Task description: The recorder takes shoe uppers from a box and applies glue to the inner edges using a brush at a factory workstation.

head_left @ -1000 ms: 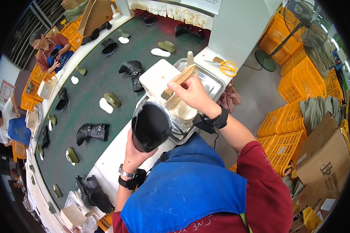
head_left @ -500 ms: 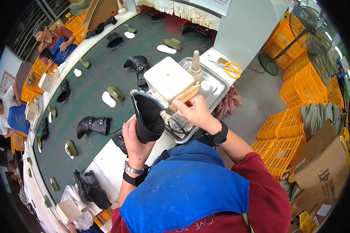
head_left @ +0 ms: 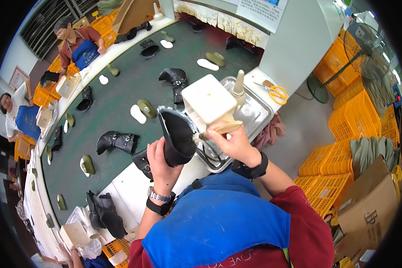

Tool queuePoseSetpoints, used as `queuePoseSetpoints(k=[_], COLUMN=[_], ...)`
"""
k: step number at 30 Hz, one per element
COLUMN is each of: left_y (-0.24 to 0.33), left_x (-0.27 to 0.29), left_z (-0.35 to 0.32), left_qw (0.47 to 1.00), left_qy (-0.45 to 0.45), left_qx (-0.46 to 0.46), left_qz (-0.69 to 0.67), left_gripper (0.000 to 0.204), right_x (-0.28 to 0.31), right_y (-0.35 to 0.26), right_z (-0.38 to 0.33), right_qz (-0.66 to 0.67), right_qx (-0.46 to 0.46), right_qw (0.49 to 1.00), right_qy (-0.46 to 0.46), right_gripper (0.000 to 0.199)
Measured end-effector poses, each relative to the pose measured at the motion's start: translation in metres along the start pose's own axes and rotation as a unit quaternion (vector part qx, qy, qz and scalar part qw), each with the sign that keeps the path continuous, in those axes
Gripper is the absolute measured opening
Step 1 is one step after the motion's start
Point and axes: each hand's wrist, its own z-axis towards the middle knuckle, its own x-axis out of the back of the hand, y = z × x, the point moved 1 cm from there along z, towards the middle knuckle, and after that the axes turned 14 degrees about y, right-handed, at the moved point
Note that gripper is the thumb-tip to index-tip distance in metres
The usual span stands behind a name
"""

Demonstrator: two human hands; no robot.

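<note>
My left hand [head_left: 161,161] is closed round the shaft of a black boot [head_left: 179,138], its wide opening tipped up toward me. A pale edge lines the far rim of that opening. In my right hand [head_left: 231,142] is a wooden-handled brush [head_left: 223,128], gripped near its bristles. The bristle end reaches the boot's right rim, partly inside the opening. Just beyond my hands stands a cream square container [head_left: 210,98]. Beside it, a beige squeeze bottle [head_left: 239,91] rests on a metal tray [head_left: 257,119].
A green conveyor [head_left: 116,100] curves away, carrying black boots [head_left: 116,142], olive shoe lasts [head_left: 146,108] and white insoles [head_left: 138,114]. Yellow-handled scissors [head_left: 278,94] lie beyond the tray. Orange crates [head_left: 328,156] and a fan [head_left: 366,51] stand at right. Other people work across the conveyor.
The brush has moved further into the boot's opening, its bristles now partly hidden by the rim. Across the conveyor, a person's arm has swung out onto the table edge. The whole view has shifted slightly.
</note>
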Motion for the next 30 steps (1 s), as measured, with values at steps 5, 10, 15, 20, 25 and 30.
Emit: queuePoseSetpoints(k=[5, 10, 15, 20, 25, 30], left_y=[-0.027, -0.052, -0.046, -0.056, -0.069, -0.067], left_x=[0.025, 0.006, 0.046, 0.082, 0.103, 0.116], left_z=[-0.022, -0.047, -0.068, -0.090, -0.096, -0.090], left_qw=[0.970, 0.818, 0.712, 0.714, 0.723, 0.723], left_qy=[0.024, 0.033, 0.092, 0.043, -0.003, -0.013], left_qx=[0.228, 0.485, 0.575, 0.555, 0.520, 0.530], left_qz=[-0.084, -0.307, -0.393, -0.425, -0.455, -0.443], left_gripper=[0.085, 0.085, 0.066, 0.067, 0.068, 0.068], right_x=[-0.002, 0.064, 0.074, 0.084, 0.068, 0.067], right_y=[0.000, 0.069, 0.147, 0.210, 0.135, 0.121], right_z=[0.006, 0.002, -0.020, -0.022, -0.002, 0.002], right_qz=[-0.016, -0.167, -0.136, -0.249, -0.279, -0.253], right_qx=[-0.107, -0.154, -0.197, 0.047, -0.036, -0.084], right_qw=[0.993, 0.974, 0.970, 0.954, 0.927, 0.944], right_qy=[0.050, -0.005, -0.049, -0.161, -0.248, -0.195], right_gripper=[0.015, 0.039, 0.029, 0.025, 0.030, 0.031])
